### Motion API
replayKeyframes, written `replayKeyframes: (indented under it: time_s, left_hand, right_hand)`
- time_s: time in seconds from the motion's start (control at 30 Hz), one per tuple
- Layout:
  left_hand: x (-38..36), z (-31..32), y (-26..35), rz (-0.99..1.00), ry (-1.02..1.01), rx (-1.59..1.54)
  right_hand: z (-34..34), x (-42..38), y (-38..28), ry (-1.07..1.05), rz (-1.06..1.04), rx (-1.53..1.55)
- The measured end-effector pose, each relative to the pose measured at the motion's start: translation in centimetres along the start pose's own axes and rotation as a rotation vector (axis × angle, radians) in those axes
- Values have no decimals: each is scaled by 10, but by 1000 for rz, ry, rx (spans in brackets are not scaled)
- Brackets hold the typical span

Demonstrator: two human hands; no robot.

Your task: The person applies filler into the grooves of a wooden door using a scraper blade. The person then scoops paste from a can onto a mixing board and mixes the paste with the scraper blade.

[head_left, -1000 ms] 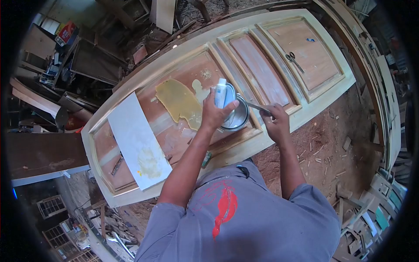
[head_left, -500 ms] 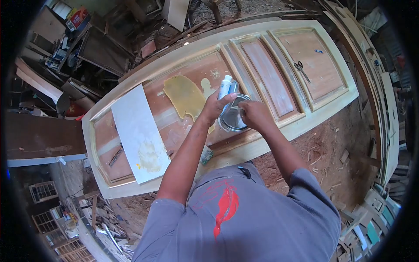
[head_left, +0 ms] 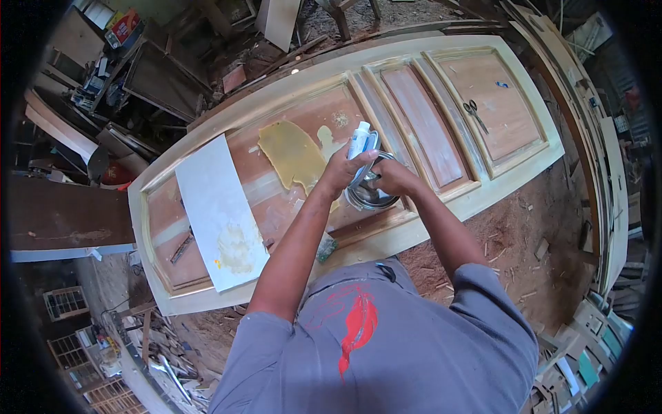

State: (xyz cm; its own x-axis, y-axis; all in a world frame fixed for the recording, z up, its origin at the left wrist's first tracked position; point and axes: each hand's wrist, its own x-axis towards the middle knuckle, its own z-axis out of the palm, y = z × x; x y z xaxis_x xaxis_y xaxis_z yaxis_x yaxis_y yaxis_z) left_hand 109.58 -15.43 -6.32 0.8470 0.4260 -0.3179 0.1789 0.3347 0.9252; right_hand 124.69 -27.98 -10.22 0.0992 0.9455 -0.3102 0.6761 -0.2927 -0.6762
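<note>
My left hand (head_left: 343,171) is closed around a white and blue tube (head_left: 359,139), its white cap pointing up, against the left side of an open metal can (head_left: 373,201). My right hand (head_left: 394,177) reaches over the can's rim, its fingers bent down into the opening; whatever they hold is hidden. The can stands on a wooden panel door (head_left: 452,219) lying flat. Left of the can a tan, irregular sheet (head_left: 292,153) lies on the door. Further left is a white board (head_left: 217,200) with a pale smear near its lower end.
Black-handled scissors (head_left: 476,116) and a small blue scrap (head_left: 502,85) lie on the door's right panel. A green-edged pad (head_left: 326,248) rests by the near edge. Timber boards (head_left: 579,124) line the right side, and wood scraps cover the floor.
My right hand has shifted slightly left and lower, its fingers now deeper in the can. My left hand keeps the tube in nearly the same place.
</note>
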Motion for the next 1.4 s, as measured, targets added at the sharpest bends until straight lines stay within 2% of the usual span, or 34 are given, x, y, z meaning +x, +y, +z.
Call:
replayKeyframes:
  time_s: [0.1, 0.3, 0.4, 0.7, 0.87, 1.1, 1.4]
  left_hand:
    - [4, -4, -4, -4, -24, -24]
    - [4, -10, -5, -16, -47, -108]
    - [-2, -7, 1, -16, -36, -120]
    - [-1, 3, 3, 14, -18, 23]
    - [4, 0, -3, 13, -44, 20]
    - [3, -4, -1, -42, -73, -18]
    - [0, 11, 6, 59, -9, 174]
  right_hand:
    - [-9, -5, 4, -37, 37, 185]
    - [-7, -19, 35, 26, 292, 744]
    - [-21, -45, 20, 35, 370, 929]
    - [0, -88, 36, 267, 336, 1321]
    - [12, -100, 44, 388, 334, 1401]
    - [-11, -116, 1, 475, 205, 1522]
    - [33, -113, 11, 523, 341, 1488]
